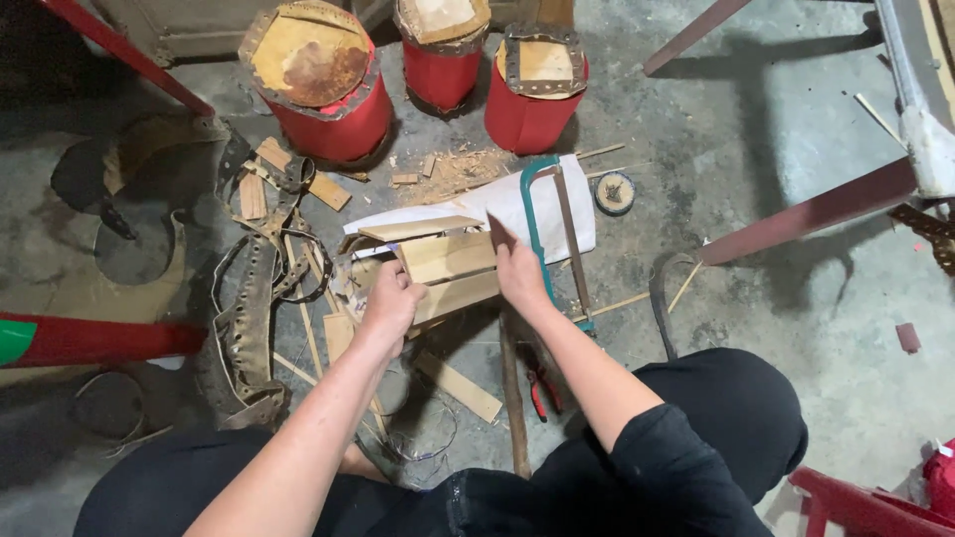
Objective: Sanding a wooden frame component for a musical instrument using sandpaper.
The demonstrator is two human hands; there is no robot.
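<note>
My left hand [391, 300] grips the near left end of a stack of flat wooden slats [450, 261] lying on the concrete floor in front of me. My right hand [519, 270] pinches a small dark piece [500, 232] against the right end of the same slats. A green-framed hacksaw [553, 229] lies just right of my right hand, partly on a white sheet [507, 204]. Red-handled pliers [539, 390] rest on the floor under my right forearm.
Three red drum-like cylinders [328, 75] [441, 45] [535, 85] stand at the back. Perforated leather straps [249, 308] and wood offcuts [458, 386] lie at left and near my knees. Red metal legs [816, 209] cross at right; a small round spool [615, 192] sits by the sheet.
</note>
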